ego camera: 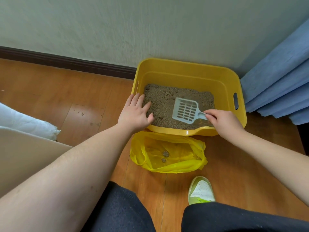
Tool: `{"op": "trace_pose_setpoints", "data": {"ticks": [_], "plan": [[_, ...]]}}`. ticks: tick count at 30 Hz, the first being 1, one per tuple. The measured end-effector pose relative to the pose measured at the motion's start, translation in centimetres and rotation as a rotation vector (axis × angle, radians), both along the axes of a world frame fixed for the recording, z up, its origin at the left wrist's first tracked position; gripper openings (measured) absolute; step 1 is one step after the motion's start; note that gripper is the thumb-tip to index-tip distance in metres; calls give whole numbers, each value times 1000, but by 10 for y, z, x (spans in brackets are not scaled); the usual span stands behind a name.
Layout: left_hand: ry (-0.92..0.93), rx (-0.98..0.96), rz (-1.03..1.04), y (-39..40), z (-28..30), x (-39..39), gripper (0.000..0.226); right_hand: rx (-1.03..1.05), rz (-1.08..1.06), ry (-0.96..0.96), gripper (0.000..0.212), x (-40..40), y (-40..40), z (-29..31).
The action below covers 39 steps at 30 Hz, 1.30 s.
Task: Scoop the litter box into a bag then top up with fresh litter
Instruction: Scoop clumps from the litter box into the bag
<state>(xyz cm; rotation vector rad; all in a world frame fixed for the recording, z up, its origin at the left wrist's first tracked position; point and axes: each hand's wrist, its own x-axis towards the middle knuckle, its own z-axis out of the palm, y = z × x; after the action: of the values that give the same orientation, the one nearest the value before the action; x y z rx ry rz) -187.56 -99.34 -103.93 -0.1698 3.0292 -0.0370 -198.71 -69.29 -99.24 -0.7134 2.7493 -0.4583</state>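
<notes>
A yellow litter box (189, 67) stands against the wall, holding brown-grey litter (162, 101). A pale blue slotted scoop (185, 110) lies flat on the litter. My right hand (223, 120) pinches the scoop's handle at the box's front right. My left hand (136, 113) rests over the box's front left rim, fingers spread and touching the litter. In front of the box an open yellow plastic bag (168, 152) lies on the floor with a few litter clumps (165, 154) inside.
Wooden floor (75, 97) all around. A blue curtain (277, 81) hangs right of the box. A white sack (25, 121) and a beige surface (25, 153) are at the left. My green-and-white shoe (200, 190) and dark trousers (120, 211) are near the bag.
</notes>
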Motion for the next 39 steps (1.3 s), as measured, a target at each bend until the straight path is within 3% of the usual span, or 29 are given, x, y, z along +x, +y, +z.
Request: {"op": "trace_pose_setpoints", "data": {"ticks": [9,25,35,39], "plan": [[28,35,-20,-3,-2,0,74,226,9,-288,25,-37,-57,-26],[51,94,-3,-5,-5,0,72,72,-272,-651,28,-36,-109,-82],[38,78,-2,-4,-3,-1,75,-65,-276,-551,23,-51,-44,-43],[27,68,-2,-4,-2,-1,77,-103,-188,-487,24,-46,-21,-18]]}}
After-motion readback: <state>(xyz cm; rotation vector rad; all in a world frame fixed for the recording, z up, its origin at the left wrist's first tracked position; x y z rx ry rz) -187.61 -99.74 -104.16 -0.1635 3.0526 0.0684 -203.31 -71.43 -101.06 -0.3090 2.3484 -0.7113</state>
